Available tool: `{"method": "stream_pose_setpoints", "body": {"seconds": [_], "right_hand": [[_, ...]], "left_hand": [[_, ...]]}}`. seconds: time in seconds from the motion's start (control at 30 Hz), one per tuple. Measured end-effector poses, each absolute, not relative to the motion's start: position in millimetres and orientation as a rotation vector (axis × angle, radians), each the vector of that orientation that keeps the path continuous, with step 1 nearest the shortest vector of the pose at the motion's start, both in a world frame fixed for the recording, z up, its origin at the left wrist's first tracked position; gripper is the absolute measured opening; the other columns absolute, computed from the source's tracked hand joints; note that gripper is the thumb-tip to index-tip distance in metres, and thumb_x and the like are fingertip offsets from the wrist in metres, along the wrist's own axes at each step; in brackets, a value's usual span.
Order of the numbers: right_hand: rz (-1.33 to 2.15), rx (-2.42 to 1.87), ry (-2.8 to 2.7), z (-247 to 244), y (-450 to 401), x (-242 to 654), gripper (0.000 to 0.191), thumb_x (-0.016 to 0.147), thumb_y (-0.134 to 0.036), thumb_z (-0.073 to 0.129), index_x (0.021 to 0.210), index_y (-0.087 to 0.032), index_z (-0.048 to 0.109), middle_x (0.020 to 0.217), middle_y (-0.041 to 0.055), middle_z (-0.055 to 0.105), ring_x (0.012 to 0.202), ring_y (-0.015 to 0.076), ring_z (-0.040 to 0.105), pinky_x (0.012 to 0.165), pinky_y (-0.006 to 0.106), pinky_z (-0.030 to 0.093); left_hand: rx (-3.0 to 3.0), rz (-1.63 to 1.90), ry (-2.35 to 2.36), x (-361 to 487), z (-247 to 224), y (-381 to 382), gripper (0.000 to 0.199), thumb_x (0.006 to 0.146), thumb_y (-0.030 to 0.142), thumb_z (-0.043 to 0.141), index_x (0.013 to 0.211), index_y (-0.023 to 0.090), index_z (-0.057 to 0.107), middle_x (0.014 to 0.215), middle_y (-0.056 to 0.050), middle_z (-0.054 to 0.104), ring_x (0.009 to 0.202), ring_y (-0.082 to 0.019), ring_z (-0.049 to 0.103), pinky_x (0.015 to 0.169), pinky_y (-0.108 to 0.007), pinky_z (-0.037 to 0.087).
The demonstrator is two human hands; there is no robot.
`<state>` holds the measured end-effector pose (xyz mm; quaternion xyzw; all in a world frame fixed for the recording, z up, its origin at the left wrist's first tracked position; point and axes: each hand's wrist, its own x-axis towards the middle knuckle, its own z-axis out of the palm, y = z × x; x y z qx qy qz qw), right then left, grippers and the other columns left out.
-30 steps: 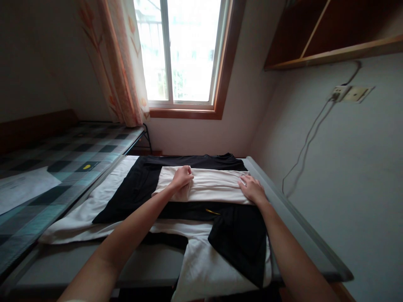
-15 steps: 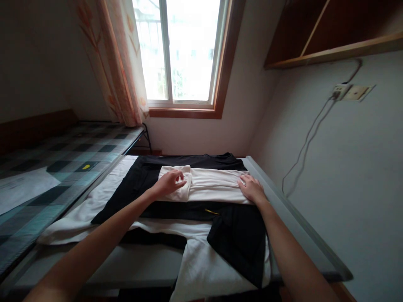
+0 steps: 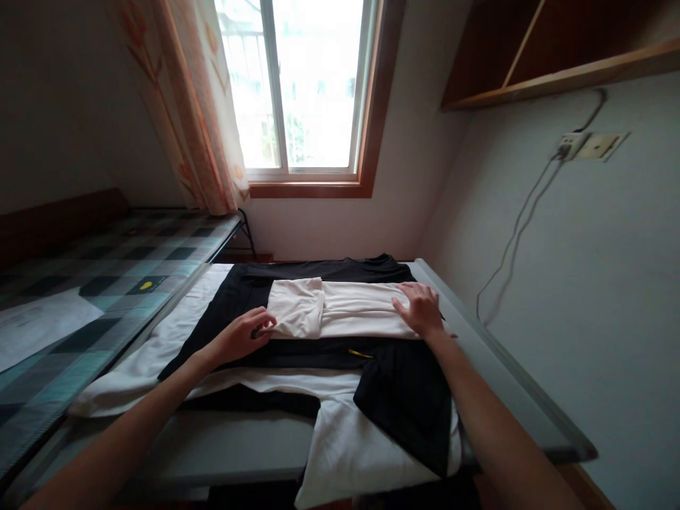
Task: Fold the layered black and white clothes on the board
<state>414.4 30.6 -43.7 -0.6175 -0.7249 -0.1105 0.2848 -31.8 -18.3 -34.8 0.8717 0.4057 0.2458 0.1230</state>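
Note:
A folded white garment [image 3: 361, 309] lies in a long strip on a spread black garment [image 3: 313, 354], with a folded-over layer at its left end. Its near left corner is pinched by my left hand [image 3: 243, 334]. My right hand [image 3: 419, 309] rests on the strip's right end, fingers apart. Beneath the black garment, a white garment [image 3: 340, 432] hangs over the near edge. A small yellow mark [image 3: 360, 353] shows on the black cloth.
The clothes lie on a grey-edged board [image 3: 510, 375] beside the right wall. At left, a checkered mattress [image 3: 175, 251] holds a paper sheet [image 3: 45, 326]. Behind are a curtain [image 3: 185, 106] and window frame [image 3: 319, 190]. A cable hangs from the wall socket [image 3: 571, 145].
My left hand has moved left and nearer, from over the folded-over layer to its near left corner. My right hand has shifted slightly on the right end.

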Motion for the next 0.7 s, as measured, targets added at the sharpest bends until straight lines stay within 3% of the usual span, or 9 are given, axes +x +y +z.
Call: {"method": "stream_pose_setpoints", "body": {"seconds": [0.1, 0.23, 0.4, 0.6, 0.7], "right_hand": [[-0.089, -1.193, -2.224, -34.6, 21.2, 384.3, 0.032, 0.088, -0.027, 0.061, 0.118, -0.018, 0.068, 0.115, 0.0121, 0.069, 0.109, 0.0258, 0.060, 0.099, 0.043, 0.046], [-0.026, -0.876, -2.492, -24.3, 3.2, 334.3, 0.033, 0.087, -0.018, 0.063, 0.119, -0.021, 0.067, 0.115, 0.0091, 0.069, 0.107, 0.0240, 0.060, 0.098, 0.043, 0.047], [-0.190, -0.780, -2.668, -14.0, -7.0, 285.3, 0.032, 0.088, -0.014, 0.061, 0.117, -0.024, 0.068, 0.115, 0.0091, 0.064, 0.107, 0.0239, 0.055, 0.094, 0.040, 0.046], [-0.273, -0.719, -2.681, -22.4, -0.6, 259.3, 0.014, 0.090, -0.018, 0.061, 0.096, -0.024, 0.072, 0.113, 0.0082, 0.063, 0.108, 0.0242, 0.050, 0.094, 0.040, 0.039], [-0.215, -0.776, -2.543, -28.5, 1.3, 266.0, 0.014, 0.090, -0.016, 0.061, 0.095, -0.024, 0.072, 0.109, 0.0071, 0.065, 0.111, 0.0248, 0.048, 0.096, 0.041, 0.035]], "left_hand": [[2.528, 0.762, 1.211, -35.3, -43.8, -17.6, 0.025, 0.078, 0.009, 0.053, 0.099, 0.020, 0.059, 0.091, -0.001, 0.055, 0.076, -0.012, 0.055, 0.072, -0.024, 0.047], [2.462, 0.844, 1.265, -36.9, -52.9, -17.7, 0.021, 0.078, 0.011, 0.054, 0.096, 0.020, 0.058, 0.084, 0.002, 0.050, 0.067, -0.010, 0.050, 0.064, -0.022, 0.043], [2.482, 0.892, 1.244, -32.8, -52.5, -21.9, 0.008, 0.085, 0.013, 0.052, 0.085, 0.019, 0.058, 0.078, 0.003, 0.047, 0.063, -0.009, 0.046, 0.061, -0.021, 0.039], [2.483, 0.942, 1.257, -33.3, -55.3, -22.8, 0.012, 0.088, 0.013, 0.050, 0.086, 0.019, 0.060, 0.079, 0.002, 0.049, 0.064, -0.009, 0.048, 0.061, -0.020, 0.039], [2.473, 0.925, 1.280, -34.5, -55.8, -22.8, 0.016, 0.085, 0.009, 0.051, 0.089, 0.019, 0.063, 0.085, 0.001, 0.053, 0.067, -0.009, 0.051, 0.062, -0.020, 0.040]]}}
